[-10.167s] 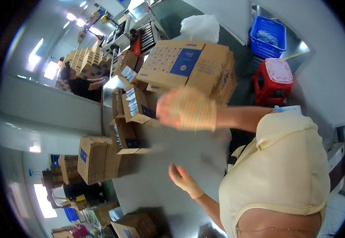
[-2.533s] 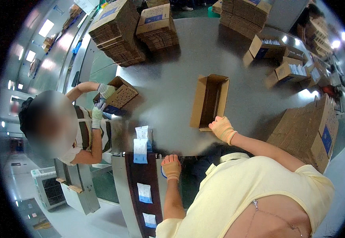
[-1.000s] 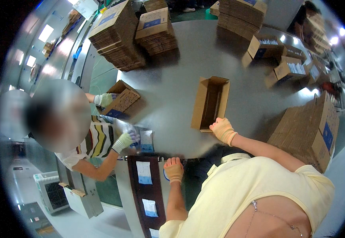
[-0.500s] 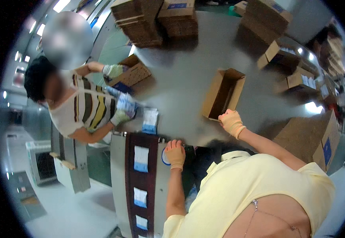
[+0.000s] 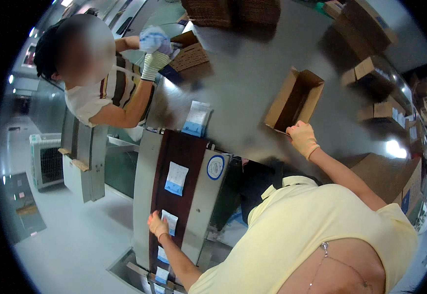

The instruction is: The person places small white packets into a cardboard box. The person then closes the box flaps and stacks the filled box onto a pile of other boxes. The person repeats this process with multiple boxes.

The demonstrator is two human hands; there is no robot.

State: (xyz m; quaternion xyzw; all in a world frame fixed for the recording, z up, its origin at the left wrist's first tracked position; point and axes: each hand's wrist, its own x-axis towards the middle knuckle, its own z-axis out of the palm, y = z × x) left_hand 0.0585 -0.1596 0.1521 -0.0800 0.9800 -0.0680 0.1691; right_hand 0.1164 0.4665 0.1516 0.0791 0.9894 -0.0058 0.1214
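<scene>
My right hand [image 5: 302,139], in a pale fingerless glove, is closed on the near edge of an open cardboard box [image 5: 282,105]. No contents show inside the box, though its depth is shadowed. My left hand [image 5: 158,226], gloved alike, reaches over the dark conveyor belt [image 5: 155,196] with its fingers slightly bent and apart. It is right beside a white and blue packet [image 5: 171,221], which it partly covers; whether they touch I cannot tell. Another packet [image 5: 176,179] lies farther up the belt, and one more packet [image 5: 197,118] rests at the belt's far end.
Across the table at left, a co-worker [image 5: 118,95] in striped gloves holds packets over a cardboard box [image 5: 191,56]. Flattened cartons [image 5: 208,12] are stacked at the back. Boxes with packets [image 5: 387,110] stand at right. Several packets [image 5: 161,274] lie lower on the belt.
My left hand has moved from the conveyor's right-hand frame down and left over the belt. My right hand stays on the box. The co-worker's packets have moved up to their box.
</scene>
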